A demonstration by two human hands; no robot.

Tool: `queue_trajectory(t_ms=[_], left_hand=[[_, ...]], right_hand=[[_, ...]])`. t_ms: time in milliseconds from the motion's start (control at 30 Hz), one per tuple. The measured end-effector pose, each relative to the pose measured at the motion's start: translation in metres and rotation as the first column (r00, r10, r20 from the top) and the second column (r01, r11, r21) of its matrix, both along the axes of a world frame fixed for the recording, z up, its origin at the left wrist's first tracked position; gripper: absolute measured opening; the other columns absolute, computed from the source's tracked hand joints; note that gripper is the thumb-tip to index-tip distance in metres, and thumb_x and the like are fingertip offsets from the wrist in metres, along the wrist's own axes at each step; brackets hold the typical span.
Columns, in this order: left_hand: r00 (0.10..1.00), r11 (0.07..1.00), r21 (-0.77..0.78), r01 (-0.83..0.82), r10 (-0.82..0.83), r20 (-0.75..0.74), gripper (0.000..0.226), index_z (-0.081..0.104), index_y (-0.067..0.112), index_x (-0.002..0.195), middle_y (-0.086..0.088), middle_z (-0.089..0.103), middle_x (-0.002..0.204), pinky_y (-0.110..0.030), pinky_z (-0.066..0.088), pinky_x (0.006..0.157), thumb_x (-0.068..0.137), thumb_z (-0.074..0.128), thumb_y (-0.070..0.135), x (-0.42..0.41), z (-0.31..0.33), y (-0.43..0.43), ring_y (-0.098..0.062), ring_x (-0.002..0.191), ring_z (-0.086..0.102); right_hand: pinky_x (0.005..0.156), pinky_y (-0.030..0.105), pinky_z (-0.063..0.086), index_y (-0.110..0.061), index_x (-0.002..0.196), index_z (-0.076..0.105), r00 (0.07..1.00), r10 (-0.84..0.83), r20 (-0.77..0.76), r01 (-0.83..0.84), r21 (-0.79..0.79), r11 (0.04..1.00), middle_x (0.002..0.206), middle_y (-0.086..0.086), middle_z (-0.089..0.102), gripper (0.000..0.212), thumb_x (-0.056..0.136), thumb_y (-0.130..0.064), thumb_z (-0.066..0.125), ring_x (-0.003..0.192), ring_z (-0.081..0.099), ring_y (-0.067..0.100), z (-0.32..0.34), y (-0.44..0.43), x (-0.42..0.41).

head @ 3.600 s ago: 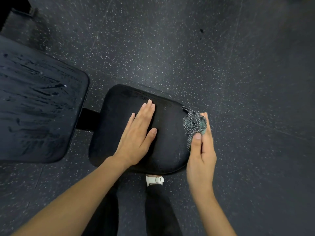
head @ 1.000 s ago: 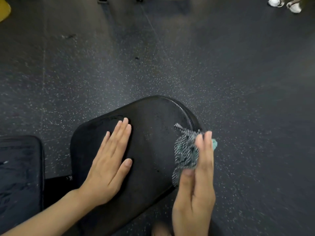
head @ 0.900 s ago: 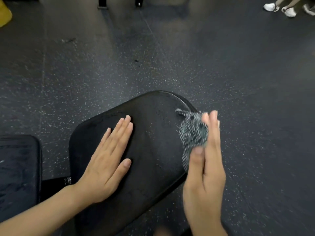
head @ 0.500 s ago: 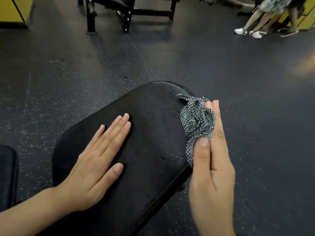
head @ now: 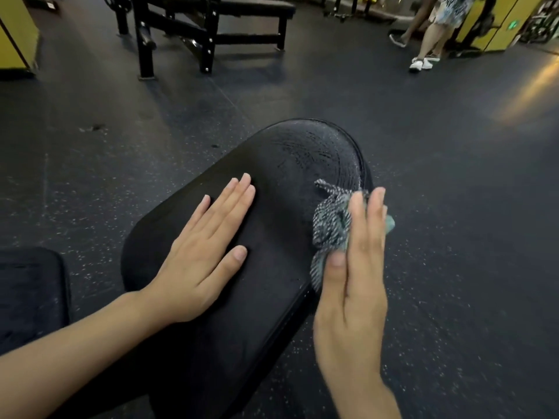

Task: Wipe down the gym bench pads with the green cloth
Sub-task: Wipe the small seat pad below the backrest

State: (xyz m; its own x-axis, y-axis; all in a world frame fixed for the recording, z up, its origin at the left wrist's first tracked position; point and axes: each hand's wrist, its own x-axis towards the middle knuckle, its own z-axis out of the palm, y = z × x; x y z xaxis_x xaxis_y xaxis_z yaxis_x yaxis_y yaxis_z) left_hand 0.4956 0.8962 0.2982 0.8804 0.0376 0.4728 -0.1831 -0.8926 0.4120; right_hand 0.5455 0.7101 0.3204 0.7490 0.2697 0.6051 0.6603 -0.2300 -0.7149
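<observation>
The left hand (head: 205, 255) lies flat on the rounded black upholstered bench pad (head: 281, 158), a streaked surface. At its right edge the right hand (head: 354, 291) holds a bunched green-and-white checked cloth (head: 329, 222); the blurred grip seems thumb against fingers.

Speckled dark floor (head: 453, 176), black equipment frame (head: 145, 49), yellow cabinet (head: 496, 37), bystander's legs (head: 431, 40)

The blurred right hand (head: 351, 285) hides part of the cloth (head: 331, 220), seemingly bunched.
</observation>
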Motion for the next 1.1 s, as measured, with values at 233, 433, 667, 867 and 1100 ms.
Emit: queue_trajectory(t_ms=[233, 433, 667, 867, 1100], left_hand=[[1.000, 1.000, 0.002, 0.022, -0.022, 0.001, 0.062, 0.012, 0.010, 0.158, 0.002, 0.005, 0.168, -0.041, 0.003, 0.124, 0.103, 0.024, 0.035, 0.000, -0.003, 0.002, -0.015, 0.154, 0.003], [0.999, 0.999, 0.016, 0.037, -0.037, 0.002, 0.062, 0.012, 0.011, 0.159, 0.003, 0.004, 0.167, -0.042, 0.003, 0.124, 0.103, 0.024, 0.036, -0.001, -0.004, 0.006, -0.013, 0.154, 0.001], [0.999, 0.999, 0.021, 0.039, -0.039, 0.013, 0.062, 0.011, 0.013, 0.159, 0.004, 0.004, 0.167, -0.040, 0.004, 0.125, 0.102, 0.024, 0.036, 0.000, -0.007, 0.009, -0.011, 0.154, 0.001], [0.999, 0.999, 0.012, 0.045, -0.045, 0.014, 0.062, 0.011, 0.015, 0.159, 0.005, 0.004, 0.167, -0.040, 0.003, 0.125, 0.102, 0.024, 0.038, 0.000, -0.007, 0.009, -0.009, 0.153, 0.001], [0.999, 0.999, 0.010, 0.040, -0.041, 0.019, 0.062, 0.011, 0.015, 0.159, 0.005, 0.004, 0.167, -0.037, 0.003, 0.125, 0.102, 0.024, 0.038, 0.000, -0.008, 0.009, -0.008, 0.153, 0.000]], right_hand=[[0.110, 0.002, 0.009, -0.032, 0.151, 0.020, 0.972, 0.026, -0.232, 0.000, 0.112, 0.994, 0.160, -0.015, 0.018, 0.045, 0.108, -0.026, 0.030, 0.148, 0.008, -0.001, 0.036, 0.007, 0.053], [0.123, 0.028, 0.012, -0.020, 0.155, 0.021, 0.982, -0.021, -0.190, 0.054, 0.173, 0.983, 0.160, -0.014, 0.022, 0.050, 0.107, -0.023, 0.031, 0.148, 0.014, 0.001, 0.019, 0.010, 0.030], [0.123, 0.042, 0.014, -0.031, 0.154, 0.011, 0.996, -0.064, -0.059, 0.071, 0.125, 0.990, 0.164, -0.010, 0.010, 0.052, 0.106, -0.023, 0.030, 0.151, 0.006, 0.014, -0.034, 0.015, -0.043], [0.121, 0.027, 0.009, -0.033, 0.156, 0.010, 0.998, -0.055, -0.009, 0.055, -0.014, 0.998, 0.164, -0.011, 0.006, 0.056, 0.104, -0.024, 0.028, 0.152, 0.005, 0.020, -0.083, 0.020, -0.107], [0.122, 0.031, 0.009, -0.030, 0.155, 0.014, 0.999, -0.031, 0.031, 0.030, 0.037, 0.999, 0.164, -0.011, 0.006, 0.052, 0.106, -0.022, 0.026, 0.152, 0.005, 0.024, -0.074, 0.019, -0.080]])
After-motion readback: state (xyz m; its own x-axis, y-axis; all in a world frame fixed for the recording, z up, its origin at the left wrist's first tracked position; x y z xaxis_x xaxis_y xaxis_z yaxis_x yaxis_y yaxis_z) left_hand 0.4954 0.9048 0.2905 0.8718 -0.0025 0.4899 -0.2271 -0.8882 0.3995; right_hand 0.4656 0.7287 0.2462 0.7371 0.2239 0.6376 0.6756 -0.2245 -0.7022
